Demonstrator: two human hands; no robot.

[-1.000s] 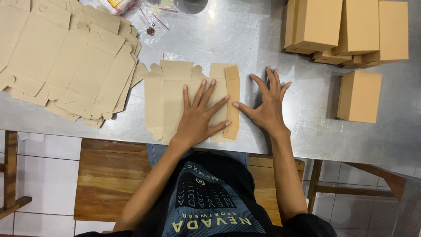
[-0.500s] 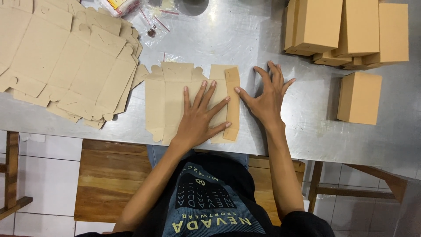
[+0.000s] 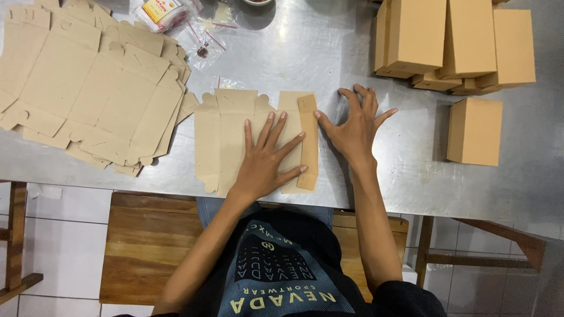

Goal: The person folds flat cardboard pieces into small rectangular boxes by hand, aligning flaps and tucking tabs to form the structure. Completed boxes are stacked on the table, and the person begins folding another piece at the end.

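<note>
Your right hand (image 3: 356,130) has slid a little toward 12 o'clock, fingers spread, thumb touching the folded flap (image 3: 307,142). Your left hand (image 3: 265,159) lies flat and open, pressing the flat cardboard box blank (image 3: 220,138) at the center of the steel table (image 3: 329,53). Neither hand grips anything.

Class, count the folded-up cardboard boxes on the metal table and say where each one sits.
At least 5: one box stands alone at right; three large boxes are stacked at top right, above at least one partly hidden flatter box; more may be hidden.
</note>
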